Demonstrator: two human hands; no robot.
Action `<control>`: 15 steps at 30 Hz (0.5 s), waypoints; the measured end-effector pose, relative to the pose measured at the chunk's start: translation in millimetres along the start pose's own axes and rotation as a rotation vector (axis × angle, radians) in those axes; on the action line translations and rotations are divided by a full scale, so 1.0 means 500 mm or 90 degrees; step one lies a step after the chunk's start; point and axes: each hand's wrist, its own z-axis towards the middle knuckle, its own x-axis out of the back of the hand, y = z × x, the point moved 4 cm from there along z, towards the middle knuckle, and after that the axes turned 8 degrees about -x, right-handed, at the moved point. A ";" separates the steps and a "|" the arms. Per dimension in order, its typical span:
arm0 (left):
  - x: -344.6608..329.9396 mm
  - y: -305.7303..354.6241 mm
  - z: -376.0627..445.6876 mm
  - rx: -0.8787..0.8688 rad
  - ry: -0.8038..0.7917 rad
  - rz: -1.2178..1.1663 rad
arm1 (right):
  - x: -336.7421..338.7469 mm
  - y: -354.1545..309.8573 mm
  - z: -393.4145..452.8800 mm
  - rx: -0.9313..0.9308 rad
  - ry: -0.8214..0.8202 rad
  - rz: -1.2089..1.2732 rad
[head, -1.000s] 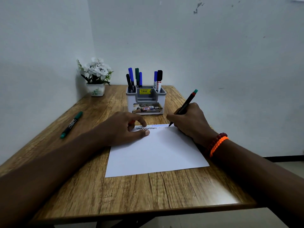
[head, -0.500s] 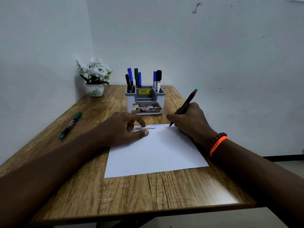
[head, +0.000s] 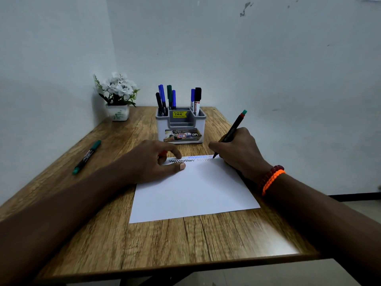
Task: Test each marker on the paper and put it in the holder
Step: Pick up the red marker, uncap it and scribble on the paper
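R hand (head: 237,153) fingers curled tight round a black marker (head: 231,134), pinching it low on the barrel; grip point itself hidden behind the knuckles. Marker tilts up and away to the right, teal end w/ red band on top, tip touching the paper (head: 191,193) at its far right corner, at the end of a faint zigzag line. Colour of that line hard to make out; blue zigzag beside it, black zigzag further left.

L hand (head: 152,162) flat on the paper's far left corner, thumb stretched out along the sheet, index bent down onto the far edge. Something small and red shows under the fingers, mostly hidden, can't tell what.

Orange and dark red bracelets (head: 271,179) on R wrist.

Holder (head: 181,125) stands just past the paper, six markers upright in its back compartments; label text too small to read. Green-capped marker (head: 86,157) lies on the table (head: 165,244) well to the left. Flower pot (head: 118,100) in far left corner. Near table edge blurred.
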 end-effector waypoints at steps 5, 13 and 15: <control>0.001 0.001 -0.001 0.001 0.000 -0.001 | 0.001 0.005 0.000 -0.003 0.007 -0.006; 0.001 0.004 -0.003 0.005 0.003 -0.006 | 0.004 0.008 0.008 -0.023 0.019 -0.006; 0.001 0.004 -0.002 0.005 0.004 -0.008 | 0.005 0.010 0.010 -0.022 0.020 -0.008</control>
